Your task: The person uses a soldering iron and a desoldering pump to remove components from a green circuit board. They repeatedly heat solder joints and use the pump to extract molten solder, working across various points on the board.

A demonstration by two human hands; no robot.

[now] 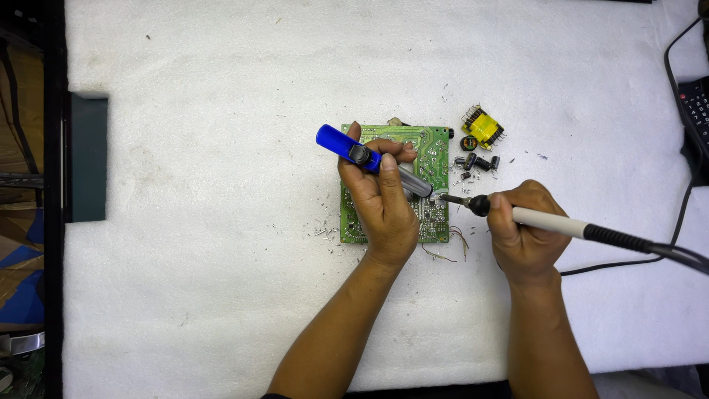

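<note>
The left hand [382,203] covers much of the green board [436,159], so its lower left part and whatever lies under the palm cannot be seen. The left fingers are closed around a blue pump [341,142], whose metal barrel slants towards 4 o'clock; its tip lies on the board's right edge, too small to make out clearly. The right hand [523,230] sits at 3 o'clock from the board, fingers wrapped tight on the cream handle of an iron [550,222]. The iron's dark tip [449,198] points towards 9 o'clock and meets the pump's tip at the board's edge (whether they actually touch is hard to tell). The iron's cable [676,253] runs off the right edge of view.

At 1 o'clock from the board lie a yellow transformer [484,127], a round black part [469,143] and a few small capacitors [480,162]; their markings are unreadable. Thin wire clippings [459,238] and tiny scraps lie just beside the board's lower edge.

The board lies near the middle of the desk, on a white fuzzy pad [185,258] that covers almost all of it. At 9 o'clock a dark green box [88,157] stands at the pad's edge. At 3 o'clock, cut off, is a black keypad device [696,111] with a cable. Both forearms enter from 6 o'clock.
</note>
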